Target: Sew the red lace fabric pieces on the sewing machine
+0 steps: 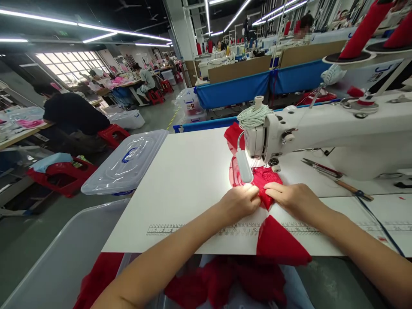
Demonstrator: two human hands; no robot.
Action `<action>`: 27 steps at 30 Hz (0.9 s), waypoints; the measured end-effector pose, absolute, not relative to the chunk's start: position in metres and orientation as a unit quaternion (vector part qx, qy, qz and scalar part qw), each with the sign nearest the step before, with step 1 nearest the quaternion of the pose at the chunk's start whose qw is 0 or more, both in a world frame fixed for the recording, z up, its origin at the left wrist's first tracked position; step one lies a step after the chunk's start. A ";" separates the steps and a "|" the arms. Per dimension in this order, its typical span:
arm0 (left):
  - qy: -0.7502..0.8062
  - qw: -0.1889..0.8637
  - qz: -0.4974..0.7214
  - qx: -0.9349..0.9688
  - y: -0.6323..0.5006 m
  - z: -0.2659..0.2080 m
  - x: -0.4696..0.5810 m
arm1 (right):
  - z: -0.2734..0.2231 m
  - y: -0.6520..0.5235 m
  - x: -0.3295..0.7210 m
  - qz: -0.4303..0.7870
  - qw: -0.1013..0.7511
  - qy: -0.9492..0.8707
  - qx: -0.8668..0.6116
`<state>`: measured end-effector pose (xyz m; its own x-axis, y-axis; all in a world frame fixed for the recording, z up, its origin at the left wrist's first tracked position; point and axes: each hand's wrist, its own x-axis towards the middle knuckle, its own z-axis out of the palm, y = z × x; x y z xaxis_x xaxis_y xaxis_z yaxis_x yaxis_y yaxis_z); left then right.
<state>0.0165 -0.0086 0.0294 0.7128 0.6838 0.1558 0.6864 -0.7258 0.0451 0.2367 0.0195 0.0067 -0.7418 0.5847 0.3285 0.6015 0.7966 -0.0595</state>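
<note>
Red lace fabric (pixel 266 175) lies under the head of a white sewing machine (pixel 309 128), lit by a small lamp (pixel 244 166). My left hand (pixel 241 201) has its fingers pinched at the fabric's left edge. On the other side, my right hand (pixel 291 199) presses its closed fingertips on the right part of the same fabric. A red triangular piece of fabric (pixel 280 242) hangs over the table's front edge, its tip close below my hands. The needle area is partly hidden by the lamp.
A ruler strip (pixel 167 229) runs along the white table (pixel 180 184). Scissors (pixel 322 168) and a wooden-handled tool (pixel 352 189) lie at right. A lidded plastic box (pixel 128 161) and an open bin (pixel 71 253) stand at left. Red fabric (pixel 231 279) rests on my lap. Other people sit behind.
</note>
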 end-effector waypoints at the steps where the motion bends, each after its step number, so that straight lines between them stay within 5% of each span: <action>1: -0.368 -0.004 -0.089 -0.925 -0.003 0.026 0.014 | 0.007 0.023 0.237 -0.017 0.172 -0.929 -0.327; 9: -0.440 -0.107 -0.188 -0.872 0.017 0.018 -0.001 | 0.016 0.025 0.216 0.039 0.182 -0.914 -0.360; 17: -0.441 -0.237 -0.260 -0.826 0.024 0.032 0.005 | 0.002 0.026 0.205 0.144 0.329 -0.812 -0.460; 27: -0.466 -0.316 -0.299 -0.770 0.030 0.027 0.017 | 0.000 0.031 0.208 0.175 0.372 -0.788 -0.459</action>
